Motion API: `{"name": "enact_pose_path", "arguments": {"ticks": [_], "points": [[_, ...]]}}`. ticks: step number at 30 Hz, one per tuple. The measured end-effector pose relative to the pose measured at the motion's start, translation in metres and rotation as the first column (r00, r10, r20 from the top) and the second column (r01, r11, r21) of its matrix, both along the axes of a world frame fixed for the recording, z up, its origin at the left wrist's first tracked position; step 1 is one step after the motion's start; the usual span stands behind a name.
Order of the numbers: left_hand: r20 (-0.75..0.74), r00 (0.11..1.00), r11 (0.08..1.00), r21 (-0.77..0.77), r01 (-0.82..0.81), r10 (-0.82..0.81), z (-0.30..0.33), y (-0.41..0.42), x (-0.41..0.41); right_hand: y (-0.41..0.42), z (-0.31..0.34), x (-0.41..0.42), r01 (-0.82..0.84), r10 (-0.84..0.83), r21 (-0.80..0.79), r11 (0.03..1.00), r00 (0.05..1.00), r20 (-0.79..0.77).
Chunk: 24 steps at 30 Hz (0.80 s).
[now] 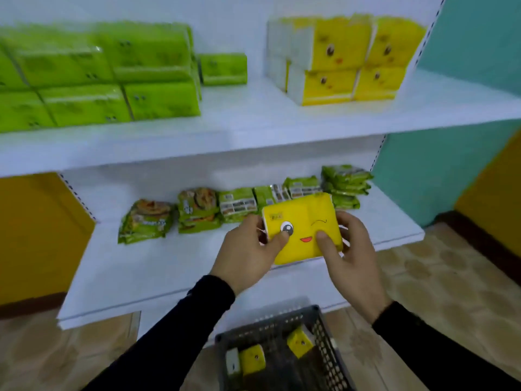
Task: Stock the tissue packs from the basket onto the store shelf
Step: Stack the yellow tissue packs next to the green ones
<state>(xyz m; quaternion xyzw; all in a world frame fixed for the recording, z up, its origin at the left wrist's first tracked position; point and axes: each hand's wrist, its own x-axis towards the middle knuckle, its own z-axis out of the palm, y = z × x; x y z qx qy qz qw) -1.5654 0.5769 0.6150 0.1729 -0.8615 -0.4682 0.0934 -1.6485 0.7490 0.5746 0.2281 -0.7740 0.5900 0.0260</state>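
Tissue pack up, headed for the yellow stack

I've got the yellow tissue pack pinched between both hands, left hand curled on its left edge, right hand on its right edge, thumbs pressed on the printed face. It hangs in front of the lower shelf, above the basket, where more packs wait. My judgement: keep it level, lift to the upper shelf and set it squarely by the yellow stack, face forward, without crushing the soft wrap.
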Motion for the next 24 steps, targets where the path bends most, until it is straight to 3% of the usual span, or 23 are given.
{"name": "enact_pose_path", "arguments": {"ticks": [5,13,24], "points": [[-0.083,0.994,0.995,-0.074,-0.072,0.066,0.091,-0.022,0.014,-0.02,0.089,0.009,-0.042,0.034,-0.057,0.997,0.991,-0.129],[-0.217,0.962,0.982,-0.051,-0.179,0.164,0.165,-0.028,0.004,-0.038,0.163,-0.02,-0.128,0.1,-0.098,0.987,0.963,-0.25],[-0.366,0.925,0.988,-0.072,-0.134,0.098,0.215,0.072,-0.135,0.049,0.218,-0.168,-0.06,0.002,-0.186,0.981,0.954,-0.301]]}}
